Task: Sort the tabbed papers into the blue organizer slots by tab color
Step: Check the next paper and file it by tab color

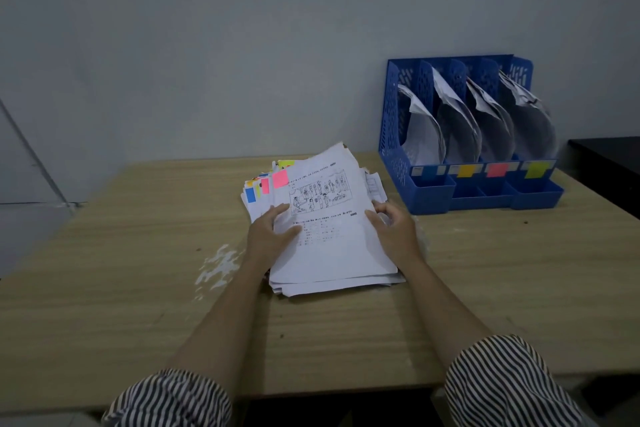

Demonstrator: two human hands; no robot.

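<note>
A stack of white papers (pixel 332 253) lies on the wooden table (pixel 121 270), with blue, yellow and pink tabs sticking out at its far left edge. The top sheet (pixel 325 194) bears a drawing and a pink tab (pixel 280 178), and its far end is lifted. My left hand (pixel 273 236) grips this sheet's left edge, thumb on top. My right hand (pixel 394 229) grips its right edge. At the back right stands the blue organizer (pixel 433 191); its slots are labelled blue, orange, pink and yellow, and each holds curled papers.
A grey wall runs behind the table. White scuffed patches (pixel 218 263) mark the tabletop left of the stack. A dark surface (pixel 609 163) adjoins the table at the far right. Striped sleeves cover both upper arms near the table's front edge.
</note>
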